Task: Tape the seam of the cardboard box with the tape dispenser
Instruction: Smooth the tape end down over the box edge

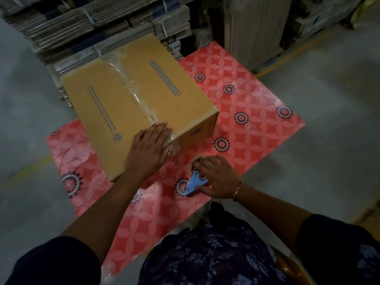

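Observation:
A closed brown cardboard box sits on a table with a red flowered cover. Clear tape runs along the box's middle seam and hangs crumpled over the near edge. My left hand lies flat, fingers together, on the box's near end, pressing on the tape there. My right hand rests on the table beside the box, closed around a blue tape dispenser with its roll partly hidden under my fingers.
Bundled stacks of flattened cartons stand right behind the box and table. More flat cardboard leans at the back right. Grey concrete floor with a yellow line surrounds the table. A chair edge shows at the bottom right.

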A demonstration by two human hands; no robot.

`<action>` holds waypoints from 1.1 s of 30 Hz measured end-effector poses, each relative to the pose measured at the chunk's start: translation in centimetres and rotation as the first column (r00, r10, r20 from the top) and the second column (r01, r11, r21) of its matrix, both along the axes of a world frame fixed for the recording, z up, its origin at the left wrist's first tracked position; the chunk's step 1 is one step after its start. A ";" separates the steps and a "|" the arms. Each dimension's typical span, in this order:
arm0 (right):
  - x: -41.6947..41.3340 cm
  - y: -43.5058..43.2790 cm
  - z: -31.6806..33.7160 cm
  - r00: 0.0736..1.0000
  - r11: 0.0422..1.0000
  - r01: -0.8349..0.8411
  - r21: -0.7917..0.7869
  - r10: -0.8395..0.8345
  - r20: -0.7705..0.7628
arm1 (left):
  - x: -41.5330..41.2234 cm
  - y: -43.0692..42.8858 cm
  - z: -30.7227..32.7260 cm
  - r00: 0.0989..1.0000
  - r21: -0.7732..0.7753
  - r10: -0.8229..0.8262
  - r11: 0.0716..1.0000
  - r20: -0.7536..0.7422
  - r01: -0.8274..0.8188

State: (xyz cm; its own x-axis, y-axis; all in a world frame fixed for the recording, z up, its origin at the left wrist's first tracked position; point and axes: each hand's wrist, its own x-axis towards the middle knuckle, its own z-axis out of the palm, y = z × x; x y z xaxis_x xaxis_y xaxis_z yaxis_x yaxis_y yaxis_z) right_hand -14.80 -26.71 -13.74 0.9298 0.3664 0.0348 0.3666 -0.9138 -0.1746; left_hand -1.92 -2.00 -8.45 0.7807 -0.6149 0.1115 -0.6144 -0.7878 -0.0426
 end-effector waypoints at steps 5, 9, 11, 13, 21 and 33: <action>3.9 3.2 4.3 0.694 0.323 0.719 0.615 -0.286 -0.661 | 0.0 0.1 0.2 1.000 -0.008 -0.010 1.000 -0.028 0.010; 6.4 5.0 5.5 0.581 0.150 0.813 0.563 -0.124 -0.805 | -0.2 0.0 0.5 1.000 -0.036 -0.007 0.999 -0.020 0.006; 6.9 5.7 5.6 0.574 0.102 0.818 0.566 -0.096 -0.813 | -0.3 0.0 0.5 1.000 -0.027 -0.009 1.000 -0.024 0.009; 7.1 5.8 5.6 0.588 0.048 0.809 0.586 -0.086 -0.804 | -0.2 0.1 0.5 0.999 -0.008 -0.009 1.000 -0.034 0.009; 5.9 6.1 5.9 0.618 0.026 0.783 0.622 -0.143 -0.773 | -0.2 0.1 1.0 0.996 -0.010 -0.020 1.000 -0.087 0.019; 5.6 6.7 5.6 0.608 0.033 0.789 0.613 -0.182 -0.773 | -1.5 0.3 0.9 0.989 -0.160 -0.072 0.986 -0.131 0.051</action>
State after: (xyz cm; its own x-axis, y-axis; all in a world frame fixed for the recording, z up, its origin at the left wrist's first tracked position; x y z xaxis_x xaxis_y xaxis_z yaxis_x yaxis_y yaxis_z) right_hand -9.19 -20.05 -8.18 0.8516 -0.1915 -0.4880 -0.4831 0.0747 -0.8724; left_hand -3.47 -1.74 -7.50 0.7564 -0.6455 0.1054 -0.6534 -0.7387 0.1652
